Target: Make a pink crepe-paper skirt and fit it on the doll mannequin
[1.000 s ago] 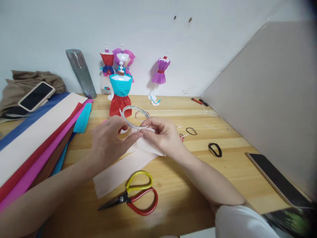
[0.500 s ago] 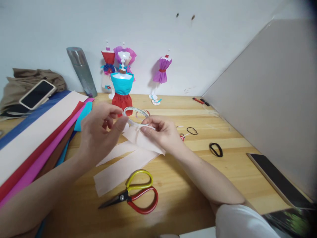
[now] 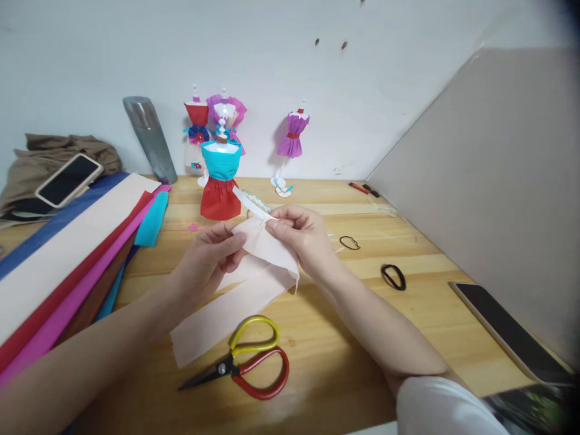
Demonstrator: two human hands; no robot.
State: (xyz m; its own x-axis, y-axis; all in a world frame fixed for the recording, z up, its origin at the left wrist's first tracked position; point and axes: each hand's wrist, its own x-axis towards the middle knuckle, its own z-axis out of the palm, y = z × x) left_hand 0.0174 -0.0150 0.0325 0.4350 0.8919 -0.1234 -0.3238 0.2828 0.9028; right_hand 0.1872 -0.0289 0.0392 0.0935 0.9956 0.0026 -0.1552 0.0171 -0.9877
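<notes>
Between my hands is a piece of pale pink crepe-like paper (image 3: 272, 248), gathered at its top and flaring out below. My left hand (image 3: 211, 251) pinches its left edge between thumb and fingers. My right hand (image 3: 306, 235) is closed on the gathered top, thumb in front. A narrow white strip, apparently tape (image 3: 250, 204), runs up and left from the right fingertips; its far end stands free. Under my hands, pale paper strips (image 3: 212, 329) lie on the table. Nearer to me rest scissors (image 3: 223, 367) with one yellow and one red handle, blades pointing left.
A small dress form in a turquoise top and red skirt (image 3: 221, 199) stands just beyond my hands, with several others against the wall. Coloured paper sheets (image 3: 67, 254), a phone (image 3: 70, 180) and a tilted bottle (image 3: 149, 139) are left. Right are black bands (image 3: 393, 277) and a dark tablet-like device (image 3: 502, 329).
My left hand has moved down from the tape roll to the paper's left edge and now pinches it. The tape's loop now shows as a free strip. The view has tilted slightly up.
</notes>
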